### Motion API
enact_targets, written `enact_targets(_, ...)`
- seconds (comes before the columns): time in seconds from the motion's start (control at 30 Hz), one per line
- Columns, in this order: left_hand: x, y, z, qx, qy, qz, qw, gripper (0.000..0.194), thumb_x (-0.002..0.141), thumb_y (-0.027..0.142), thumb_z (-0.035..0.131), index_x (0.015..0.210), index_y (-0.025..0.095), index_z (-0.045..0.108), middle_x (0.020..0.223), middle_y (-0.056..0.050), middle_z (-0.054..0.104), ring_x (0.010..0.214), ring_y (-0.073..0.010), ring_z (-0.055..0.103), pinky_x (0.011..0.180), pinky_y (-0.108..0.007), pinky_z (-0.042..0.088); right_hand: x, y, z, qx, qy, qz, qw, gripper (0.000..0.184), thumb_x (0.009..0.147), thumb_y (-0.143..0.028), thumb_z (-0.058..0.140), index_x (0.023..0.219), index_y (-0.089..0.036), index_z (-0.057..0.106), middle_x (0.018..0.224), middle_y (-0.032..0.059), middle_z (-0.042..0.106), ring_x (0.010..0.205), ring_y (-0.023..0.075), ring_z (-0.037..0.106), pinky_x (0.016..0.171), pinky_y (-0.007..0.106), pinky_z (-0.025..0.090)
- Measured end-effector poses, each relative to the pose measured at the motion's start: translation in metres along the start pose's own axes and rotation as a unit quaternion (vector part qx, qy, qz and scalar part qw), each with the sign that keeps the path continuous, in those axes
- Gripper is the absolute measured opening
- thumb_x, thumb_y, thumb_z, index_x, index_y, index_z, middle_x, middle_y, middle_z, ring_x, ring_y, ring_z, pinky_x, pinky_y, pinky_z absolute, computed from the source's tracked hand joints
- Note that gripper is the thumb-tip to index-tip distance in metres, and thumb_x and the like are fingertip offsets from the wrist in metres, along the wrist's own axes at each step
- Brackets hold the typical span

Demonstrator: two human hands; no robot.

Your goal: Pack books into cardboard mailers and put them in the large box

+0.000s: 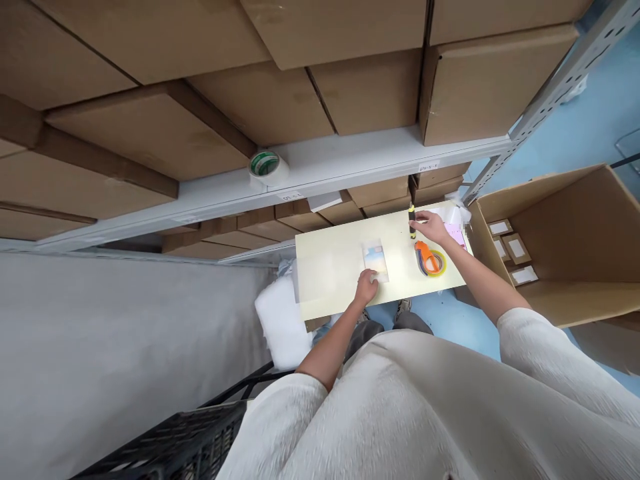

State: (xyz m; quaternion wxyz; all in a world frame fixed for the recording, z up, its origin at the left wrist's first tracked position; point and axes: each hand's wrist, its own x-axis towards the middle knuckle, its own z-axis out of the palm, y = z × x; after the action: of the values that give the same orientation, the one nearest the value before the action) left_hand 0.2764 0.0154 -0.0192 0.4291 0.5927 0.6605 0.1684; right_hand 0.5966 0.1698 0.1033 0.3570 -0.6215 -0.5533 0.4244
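Note:
A pale cream board [330, 267] serves as a small work surface in front of me. My left hand [367, 287] rests with curled fingers on the near edge of a small clear-wrapped packet [376, 259] lying on the board. My right hand [431, 227] is pinched on a black and yellow marker-like tool [411, 220] that stands upright at the board's far right. Just in front of that hand lies an orange tape dispenser [429, 259] with a roll of tape. A pink sheet [456, 235] lies under my right wrist.
Metal shelving [350, 157] packed with brown cartons rises ahead; a roll of green-printed tape [268, 167] sits on its ledge. An open carton [560, 247] with small boxes stands at the right. A black plastic crate [190, 440] is near left, with white foam wrap [283, 323] beside the board.

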Motion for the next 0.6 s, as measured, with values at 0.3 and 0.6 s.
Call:
enact_targets(0.3,-0.011,-0.037,-0.043,-0.012,0.035,0.001,0.999,0.040,0.079,0.013,0.060,0.115,0.024,0.075,0.138,-0.011,0.071,0.147,-0.0309,0.057,0.129,-0.052,0.043,-0.071,-0.030,0.128,0.278,-0.132,0.258,0.916,0.020,0.103,-0.038,0.057,0.096,-0.021,0.064,0.089,0.0089,0.080,0.081,0.0200,0.075,0.071,0.029,0.061)
enact_targets(0.6,-0.014,-0.089,-0.107,-0.013,0.019,0.009,1.000,0.039,0.080,0.012,0.059,0.114,0.024,0.075,0.131,-0.010,0.074,0.141,-0.0313,0.061,0.127,-0.055,0.045,-0.111,-0.047,0.203,0.290,-0.140,0.296,0.899,0.024,0.087,-0.004,0.061,0.106,-0.018,0.067,0.097,0.0097,0.080,0.083,0.0192,0.075,0.068,0.027,0.062)
